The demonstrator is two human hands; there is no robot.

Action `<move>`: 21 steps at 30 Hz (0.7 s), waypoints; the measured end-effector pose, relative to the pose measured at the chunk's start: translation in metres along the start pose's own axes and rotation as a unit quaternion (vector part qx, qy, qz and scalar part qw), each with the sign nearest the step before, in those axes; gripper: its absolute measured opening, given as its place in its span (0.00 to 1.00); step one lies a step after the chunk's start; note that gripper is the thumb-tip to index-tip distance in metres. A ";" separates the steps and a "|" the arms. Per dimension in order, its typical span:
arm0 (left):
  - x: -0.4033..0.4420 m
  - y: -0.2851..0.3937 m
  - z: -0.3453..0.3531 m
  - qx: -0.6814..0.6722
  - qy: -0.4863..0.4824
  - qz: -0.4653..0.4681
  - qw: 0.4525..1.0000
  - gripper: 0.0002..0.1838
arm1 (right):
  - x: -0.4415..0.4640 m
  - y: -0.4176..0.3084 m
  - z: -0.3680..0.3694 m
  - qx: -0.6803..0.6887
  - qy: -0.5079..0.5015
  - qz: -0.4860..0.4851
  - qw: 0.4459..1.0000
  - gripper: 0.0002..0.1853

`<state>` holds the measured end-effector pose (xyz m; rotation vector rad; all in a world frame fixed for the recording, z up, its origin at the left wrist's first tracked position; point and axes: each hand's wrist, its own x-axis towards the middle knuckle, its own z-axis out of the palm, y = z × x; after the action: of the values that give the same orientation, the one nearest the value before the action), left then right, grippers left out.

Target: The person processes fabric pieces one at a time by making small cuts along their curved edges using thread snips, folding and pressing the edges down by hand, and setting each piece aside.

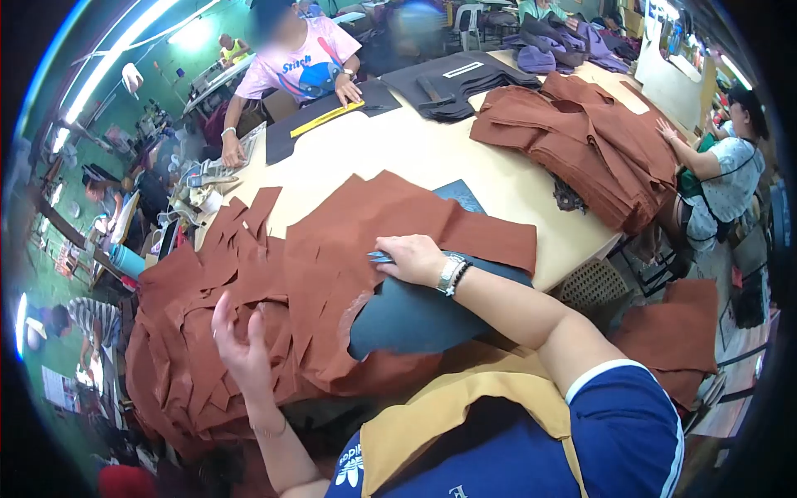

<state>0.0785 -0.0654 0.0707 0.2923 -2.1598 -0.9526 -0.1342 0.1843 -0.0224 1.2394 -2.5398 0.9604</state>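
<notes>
My right hand is closed over a small blue pointed tool whose two tips stick out past the fingers; its exact kind is hidden by my palm. The hand rests over rust-brown cut fabric and a dark teal flat piece, which lies partly over and partly under the brown cloth. My left hand is raised in front of a pile of brown fabric pieces, fingers apart, holding nothing.
A cream worktable spreads ahead. On it lie a thick brown fabric stack, dark cut layers and a yellow ruler. A person in a pink shirt works across; another is at right. More brown fabric lies lower right.
</notes>
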 end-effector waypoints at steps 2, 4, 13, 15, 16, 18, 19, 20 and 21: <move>0.014 0.032 0.033 -0.051 -0.077 0.003 0.996 0.25 | 0.001 -0.011 -0.010 0.024 0.028 0.013 0.999 0.13; 0.020 0.052 0.072 0.053 -0.174 0.197 0.963 0.23 | -0.011 -0.007 -0.032 0.024 0.089 0.063 0.994 0.13; 0.008 -0.004 0.212 0.074 -0.278 0.166 0.943 0.16 | -0.088 0.071 -0.097 -0.169 0.108 0.195 0.960 0.19; 0.005 -0.008 0.214 0.050 -0.259 0.159 0.951 0.16 | -0.085 0.075 -0.098 -0.137 0.162 0.140 0.967 0.20; 0.003 -0.008 0.213 0.041 -0.253 0.155 0.954 0.17 | -0.081 0.067 -0.096 0.037 0.132 0.218 0.966 0.19; 0.002 -0.005 0.215 0.047 -0.226 0.176 0.957 0.11 | -0.070 0.042 -0.092 0.370 0.064 0.349 0.858 0.18; 0.004 -0.010 0.219 0.048 -0.224 0.183 0.956 0.10 | -0.066 0.034 -0.086 0.455 0.021 0.382 0.804 0.18; 0.003 -0.011 0.219 0.049 -0.229 0.188 0.954 0.08 | -0.065 0.025 -0.078 0.536 -0.023 0.413 0.736 0.18; 0.000 -0.013 0.220 0.044 -0.220 0.185 0.957 0.07 | -0.062 0.019 -0.073 0.577 -0.056 0.456 0.675 0.17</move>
<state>-0.0787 0.0446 -0.0368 -0.3094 -2.5401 -0.7547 -0.1180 0.2775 0.0010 -0.1896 -2.4604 3.0469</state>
